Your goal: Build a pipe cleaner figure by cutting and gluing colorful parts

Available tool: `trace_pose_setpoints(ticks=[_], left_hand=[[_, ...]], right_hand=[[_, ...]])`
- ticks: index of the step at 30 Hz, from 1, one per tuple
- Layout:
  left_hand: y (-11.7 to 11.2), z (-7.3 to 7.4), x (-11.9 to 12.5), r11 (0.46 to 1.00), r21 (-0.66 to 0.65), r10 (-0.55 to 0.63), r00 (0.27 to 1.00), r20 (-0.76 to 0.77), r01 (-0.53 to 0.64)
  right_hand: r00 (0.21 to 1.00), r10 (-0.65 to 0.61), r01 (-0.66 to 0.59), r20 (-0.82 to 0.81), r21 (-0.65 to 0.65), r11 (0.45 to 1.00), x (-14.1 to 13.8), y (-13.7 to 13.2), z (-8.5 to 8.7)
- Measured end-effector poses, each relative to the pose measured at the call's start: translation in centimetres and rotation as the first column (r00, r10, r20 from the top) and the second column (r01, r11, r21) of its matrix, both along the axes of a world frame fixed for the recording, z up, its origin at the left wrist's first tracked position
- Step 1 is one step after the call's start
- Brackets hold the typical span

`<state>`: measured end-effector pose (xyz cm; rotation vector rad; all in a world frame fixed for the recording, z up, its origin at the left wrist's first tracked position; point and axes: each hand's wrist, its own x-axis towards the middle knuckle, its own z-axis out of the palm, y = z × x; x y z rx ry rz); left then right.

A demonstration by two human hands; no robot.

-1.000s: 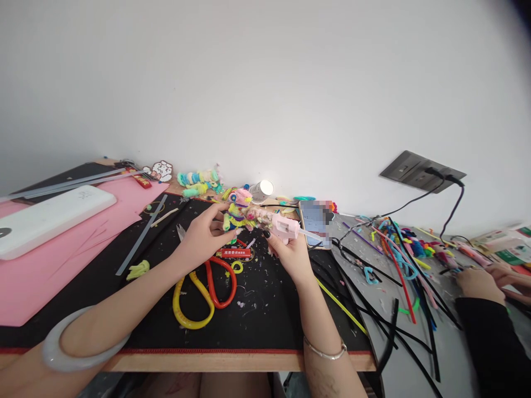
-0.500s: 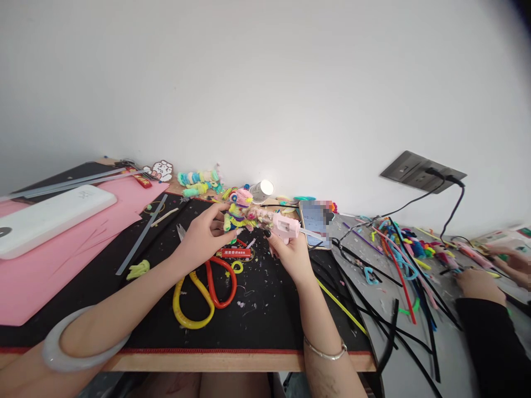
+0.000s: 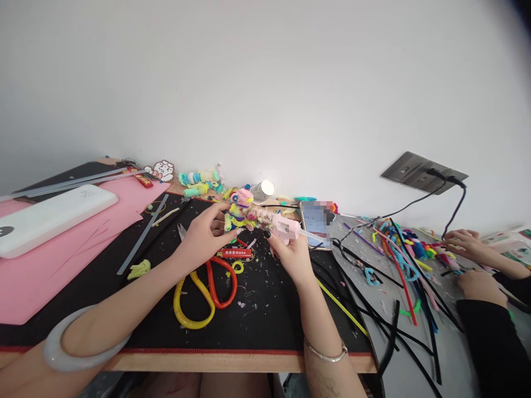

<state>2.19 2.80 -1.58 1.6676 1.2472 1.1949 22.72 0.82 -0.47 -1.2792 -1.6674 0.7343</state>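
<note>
My right hand grips a pink hot glue gun, with a clear glue stick poking out of its back. Fuzzy bits cover the gun's front part, which points left at a small pipe-cleaner figure in pink, yellow and blue. My left hand is closed around the left side of that figure; some of its fingers are hidden. Below the hands, scissors with one yellow and one red handle lie on the black mat. A red label strip and a yellow ring are close by.
Pink sheets and a white case are at left. Behind stand a white cup and a phone. Pipe cleaners strew the right side, near another person's hands. Cords run to a wall socket.
My hands, the glue gun and the figure stay almost where they were. At right, the other person's far hand has moved left and away, toward the cord and colourful pieces.
</note>
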Motion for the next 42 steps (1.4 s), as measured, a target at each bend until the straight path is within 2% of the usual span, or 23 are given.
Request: trace_pose_setpoints(ticks=[11,19,23,27,32,33,36,42], left_hand=[[0.0,0.1,0.0,0.999,0.042,0.019,1.000,-0.017,-0.019],[0.1,0.0,-0.1,0.995,0.087,0.049,0.997,-0.064,-0.043],[0.1,0.1,-0.1,0.997,0.064,0.053,0.997,-0.056,-0.049],[0.3,-0.1,-0.2,0.997,0.012,0.071,0.997,-0.004,-0.071],[0.4,0.1,-0.5,0.989,-0.047,0.146,0.985,0.095,-0.143],[0.5,0.2,-0.5,0.984,-0.056,0.174,0.979,0.108,-0.168],[0.5,0.3,-0.6,0.971,-0.065,0.240,0.954,0.182,-0.232],[0.9,0.1,-0.5,0.963,-0.035,0.266,0.917,0.296,-0.268]], right_hand=[[0.993,-0.037,0.024,0.114,0.116,0.993,0.0,-0.1,0.1],[0.991,-0.065,0.050,0.120,0.129,0.990,0.0,-0.2,0.1],[0.990,-0.097,0.081,0.102,0.145,0.986,-0.1,-0.3,0.2],[0.986,-0.159,0.149,0.055,0.164,0.975,0.0,-0.2,0.1],[0.944,-0.328,0.326,-0.026,0.208,0.922,0.8,0.6,-0.4],[0.931,-0.364,0.357,-0.006,0.207,0.911,1.0,0.7,-0.4],[0.879,-0.430,0.401,0.208,0.168,0.901,1.7,0.9,-0.3],[0.701,-0.362,0.456,0.615,0.005,0.890,2.3,0.9,-0.4]])
